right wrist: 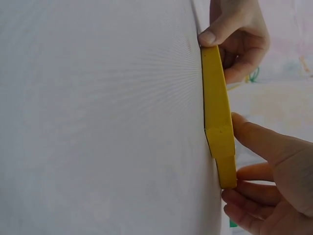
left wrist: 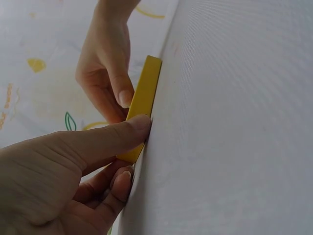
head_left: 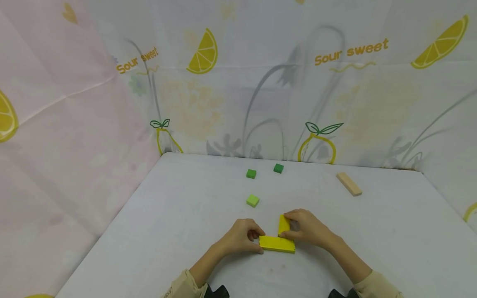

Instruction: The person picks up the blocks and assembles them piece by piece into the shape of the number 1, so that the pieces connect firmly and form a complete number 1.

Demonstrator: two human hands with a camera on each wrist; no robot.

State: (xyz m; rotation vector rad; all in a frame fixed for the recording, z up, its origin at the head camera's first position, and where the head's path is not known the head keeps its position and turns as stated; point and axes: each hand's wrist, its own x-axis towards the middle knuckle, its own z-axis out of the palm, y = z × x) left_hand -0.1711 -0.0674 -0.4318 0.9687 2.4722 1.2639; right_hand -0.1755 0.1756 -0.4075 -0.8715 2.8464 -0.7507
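Note:
A long yellow block (head_left: 277, 244) lies crosswise on the white table, its left end pinched between the thumb and fingers of my left hand (head_left: 241, 236). Behind its right half a second yellow block (head_left: 284, 222) points away from me, roughly at a right angle to the first. My right hand (head_left: 312, 228) holds this second block, with the thumb near its front end and fingers at its far end. In the left wrist view, my left thumb presses the long block's (left wrist: 145, 88) side. The right wrist view shows the second block (right wrist: 226, 172) close behind the long block's end.
A light green block (head_left: 252, 200) lies just beyond the hands, with two darker green blocks, one left (head_left: 251, 174) and one right (head_left: 278, 168), farther back. At the back right lies a plain wooden block (head_left: 349, 184). A lemon-print cloth (head_left: 238, 103) hangs behind the table.

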